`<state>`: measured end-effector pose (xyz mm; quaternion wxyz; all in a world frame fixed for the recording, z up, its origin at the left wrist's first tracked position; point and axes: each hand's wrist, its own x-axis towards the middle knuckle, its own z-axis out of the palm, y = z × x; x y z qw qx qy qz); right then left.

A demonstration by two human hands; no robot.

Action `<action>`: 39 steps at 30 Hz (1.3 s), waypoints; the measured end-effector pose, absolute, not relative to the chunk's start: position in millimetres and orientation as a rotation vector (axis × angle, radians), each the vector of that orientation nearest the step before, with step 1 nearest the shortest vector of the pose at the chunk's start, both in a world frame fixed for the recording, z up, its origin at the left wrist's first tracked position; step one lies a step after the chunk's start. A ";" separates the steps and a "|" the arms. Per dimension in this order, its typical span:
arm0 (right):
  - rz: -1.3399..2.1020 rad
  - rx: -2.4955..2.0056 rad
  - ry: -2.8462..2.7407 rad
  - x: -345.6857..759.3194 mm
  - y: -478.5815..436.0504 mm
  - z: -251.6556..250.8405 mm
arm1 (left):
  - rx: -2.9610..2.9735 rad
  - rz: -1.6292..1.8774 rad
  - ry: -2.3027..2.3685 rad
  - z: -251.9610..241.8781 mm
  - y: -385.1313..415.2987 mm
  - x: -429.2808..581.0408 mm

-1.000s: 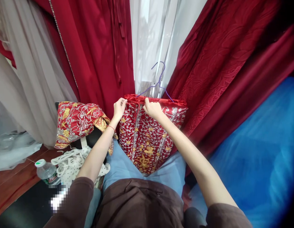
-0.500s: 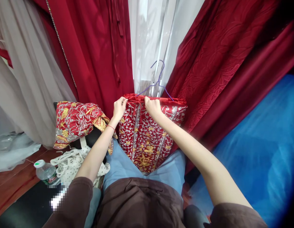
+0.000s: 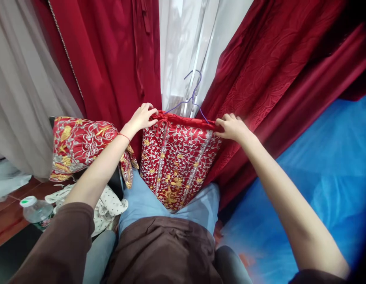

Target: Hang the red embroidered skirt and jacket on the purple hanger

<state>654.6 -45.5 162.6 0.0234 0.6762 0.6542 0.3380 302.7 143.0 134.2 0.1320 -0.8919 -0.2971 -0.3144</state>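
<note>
A red skirt (image 3: 180,154) with silver and gold embroidery hangs between my knees, its plain red waistband level with my hands. A purple wire hanger (image 3: 192,98) sticks up out of the waistband, its hook pointing left. My left hand (image 3: 143,117) pinches the waistband's left end, thumb in front and fingers over the top. At the right end my right hand (image 3: 232,127) grips the band in the same way, fingertips partly behind the cloth. A red tie string is knotted in a small bow close to my left hand.
Left of my knee, a matching embroidered piece (image 3: 82,144) lies over something black. Below it are a dotted white cloth (image 3: 107,207) and a water bottle (image 3: 38,211). Dark red garments (image 3: 120,51) hang ahead on both sides. Blue fabric (image 3: 325,177) spreads at the right.
My right hand has moved right along the waistband, from near its middle to its right end. My left hand has shifted slightly left and up. The view has turned a little.
</note>
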 end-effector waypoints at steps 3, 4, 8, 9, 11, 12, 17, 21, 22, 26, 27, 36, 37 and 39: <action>1.012 2.092 2.044 672.1 -44.3 156.0 | -2.599 -0.736 -0.827 139.9 149.7 303.1; 0.999 2.099 2.096 674.9 -41.5 154.3 | -2.577 -0.707 -0.850 139.9 150.5 303.5; 0.793 2.107 2.583 679.9 -28.2 152.5 | -2.510 -0.715 -0.943 137.2 148.1 304.1; 0.728 2.133 2.712 679.8 -26.0 152.5 | -2.517 -0.764 -0.965 137.2 146.9 304.0; 0.667 2.246 2.870 677.4 -23.3 151.7 | -2.542 -0.923 -1.033 138.8 145.2 303.4; 0.696 2.317 2.888 675.0 -22.4 150.9 | -2.553 -1.011 -1.072 140.4 145.2 302.8; 0.922 2.510 2.576 656.6 -16.6 142.9 | -2.716 -1.118 -1.180 152.6 153.2 295.2; 0.927 2.698 2.250 638.8 -14.0 128.6 | -2.899 -0.751 -1.226 165.5 157.5 271.7; 1.001 2.767 2.176 632.8 -13.8 123.2 | -2.900 -0.652 -1.283 168.0 157.6 261.0; 1.462 2.946 2.004 588.2 -7.2 94.6 | -2.843 -0.311 -1.600 163.8 157.4 202.9; 1.519 2.936 2.065 568.8 -3.2 86.1 | -2.831 -0.306 -1.662 158.0 157.0 188.2; 0.700 2.119 3.490 316.4 36.7 24.0 | -2.628 -0.954 -1.813 114.9 144.8 157.3; 0.597 2.067 3.523 301.0 38.1 23.6 | -2.624 -0.967 -1.799 115.3 144.6 158.6; 0.503 2.041 3.473 283.7 40.1 24.6 | -2.648 -1.004 -1.753 116.2 145.0 159.3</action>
